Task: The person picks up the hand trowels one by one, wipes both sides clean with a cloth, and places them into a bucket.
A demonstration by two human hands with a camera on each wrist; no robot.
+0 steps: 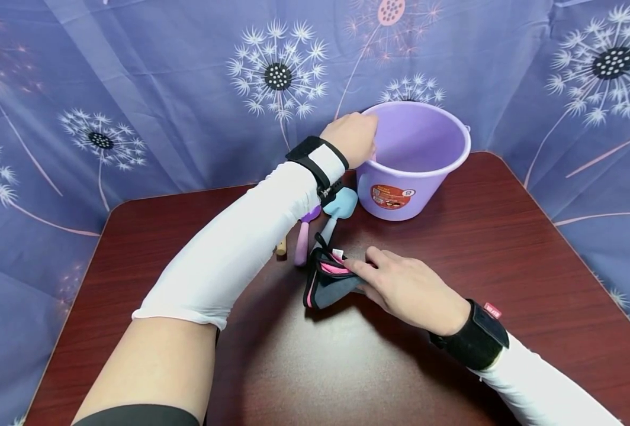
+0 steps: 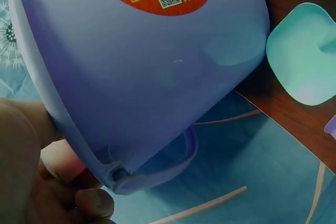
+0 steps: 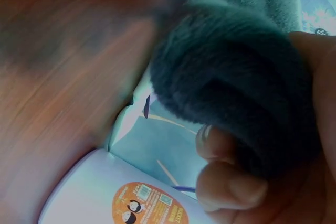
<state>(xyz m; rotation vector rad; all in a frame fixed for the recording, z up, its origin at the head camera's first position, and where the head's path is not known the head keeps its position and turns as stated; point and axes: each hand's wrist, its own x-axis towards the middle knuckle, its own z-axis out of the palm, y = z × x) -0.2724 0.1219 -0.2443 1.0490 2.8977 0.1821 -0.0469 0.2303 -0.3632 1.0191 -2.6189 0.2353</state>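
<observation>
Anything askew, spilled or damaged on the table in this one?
Nothing stands out. The purple bucket stands upright with the left hand gripping its rim; the right hand pinches the grey cloth; the blue spatula lies flat on the table.

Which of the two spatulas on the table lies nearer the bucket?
The light blue spatula: its head nearly reaches the purple bucket. The purple spatula lies beside it, farther from the bucket, partly under the left forearm.
</observation>
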